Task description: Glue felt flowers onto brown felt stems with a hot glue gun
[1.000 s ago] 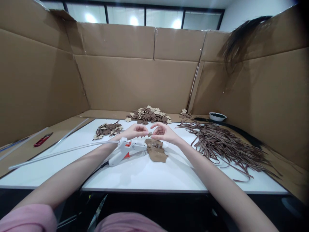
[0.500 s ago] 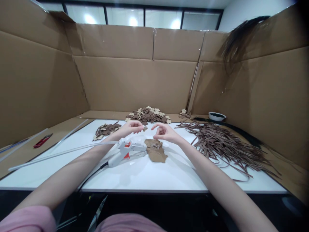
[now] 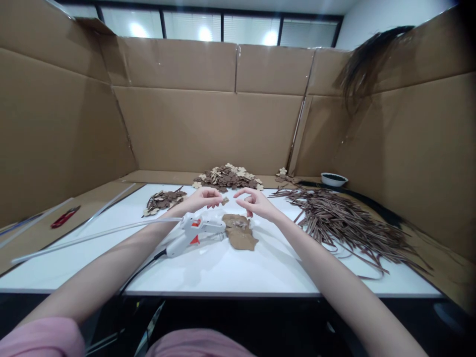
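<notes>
Cardboard walls [image 3: 208, 129] ring the table [image 3: 223, 270]; left hand [image 3: 203, 198] pinches a brown piece [image 3: 224, 201], right hand [image 3: 256, 203] open, empty, above the glue gun [image 3: 193, 233].

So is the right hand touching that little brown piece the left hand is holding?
Apart. In the head view the right hand sits clear of the small brown piece pinched by the left hand, with white table showing between them.

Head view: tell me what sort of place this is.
Probably a craft workstation walled in by cardboard panels: a glue gun lies on the white table, with heaps of brown strips and flower-shaped cutouts.
</notes>
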Demonstrator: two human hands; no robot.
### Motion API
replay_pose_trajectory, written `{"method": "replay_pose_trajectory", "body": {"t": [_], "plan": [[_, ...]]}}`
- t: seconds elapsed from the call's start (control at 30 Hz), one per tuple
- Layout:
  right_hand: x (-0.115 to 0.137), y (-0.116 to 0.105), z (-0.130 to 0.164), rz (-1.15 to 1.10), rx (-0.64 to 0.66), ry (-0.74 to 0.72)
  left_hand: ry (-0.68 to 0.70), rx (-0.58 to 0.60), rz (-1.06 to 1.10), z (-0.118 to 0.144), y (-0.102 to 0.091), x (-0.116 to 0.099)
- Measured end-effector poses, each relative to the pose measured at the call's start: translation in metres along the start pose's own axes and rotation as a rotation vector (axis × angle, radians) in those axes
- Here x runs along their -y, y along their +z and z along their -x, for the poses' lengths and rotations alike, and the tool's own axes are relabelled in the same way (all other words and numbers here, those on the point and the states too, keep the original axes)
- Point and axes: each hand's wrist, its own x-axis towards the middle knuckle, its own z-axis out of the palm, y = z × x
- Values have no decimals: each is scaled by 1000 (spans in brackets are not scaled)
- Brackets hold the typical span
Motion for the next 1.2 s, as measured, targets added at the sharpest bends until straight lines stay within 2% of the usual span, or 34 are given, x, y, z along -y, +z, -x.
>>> {"method": "replay_pose_trajectory", "body": {"t": [0.17,0.33,0.53,0.73,1.2], "plan": [[-4,0,-2,-64,35,-75,-8,7,21,0,0,0],[-3,3,-1,-105,67,-39,-1,22,22,1,0,0],[1,10,0,-99,3,-91,-8,42,-21,0,5,1],[3,16,0,-73,-66,-76,6,111,-59,-1,4,3],[5,18,1,-47,-55,-55,50,131,-82,-3,6,5]]}}
